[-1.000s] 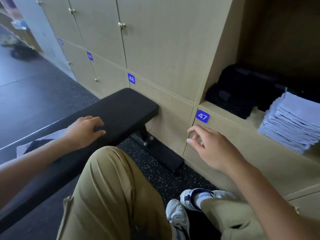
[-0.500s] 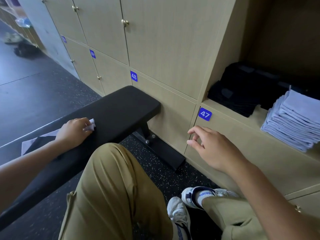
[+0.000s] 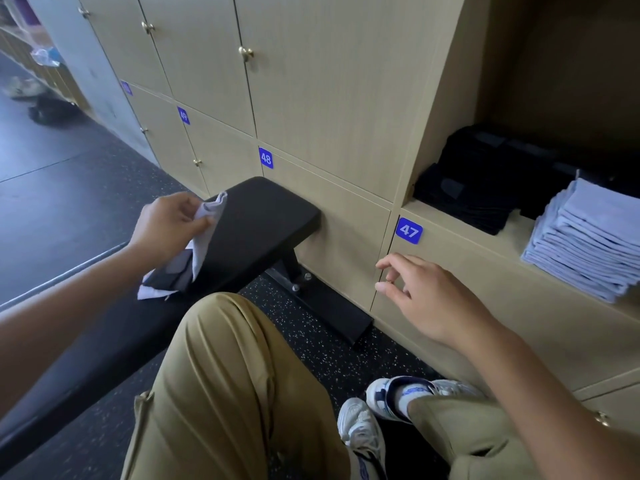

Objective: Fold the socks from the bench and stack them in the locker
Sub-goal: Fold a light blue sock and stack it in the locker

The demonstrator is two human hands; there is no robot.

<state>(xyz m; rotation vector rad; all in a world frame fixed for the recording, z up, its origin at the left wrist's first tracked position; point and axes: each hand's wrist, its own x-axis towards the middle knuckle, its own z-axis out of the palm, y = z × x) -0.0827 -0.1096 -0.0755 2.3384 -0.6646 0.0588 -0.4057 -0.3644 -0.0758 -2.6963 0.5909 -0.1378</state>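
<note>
So the left hand [image 3: 169, 223] pinches a pale lavender fabric sock [image 3: 204, 233], lifted just off the black padded bench [image 3: 263, 216], rest of it drooping below the fingers. Right hand [image 3: 426, 299] hangs loose and holds nothing, out by the beige wooden locker [image 3: 502, 140], where folded lavender socks [image 3: 588, 244] sit stacked.

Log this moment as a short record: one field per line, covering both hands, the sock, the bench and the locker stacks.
left hand: grips a light grey sock, lifting its end off the bench
right hand: open, in the air before the locker fronts, holding nothing
open locker shelf: stack of light folded socks at right, dark folded pile beside it
step: sock not yet folded
</note>
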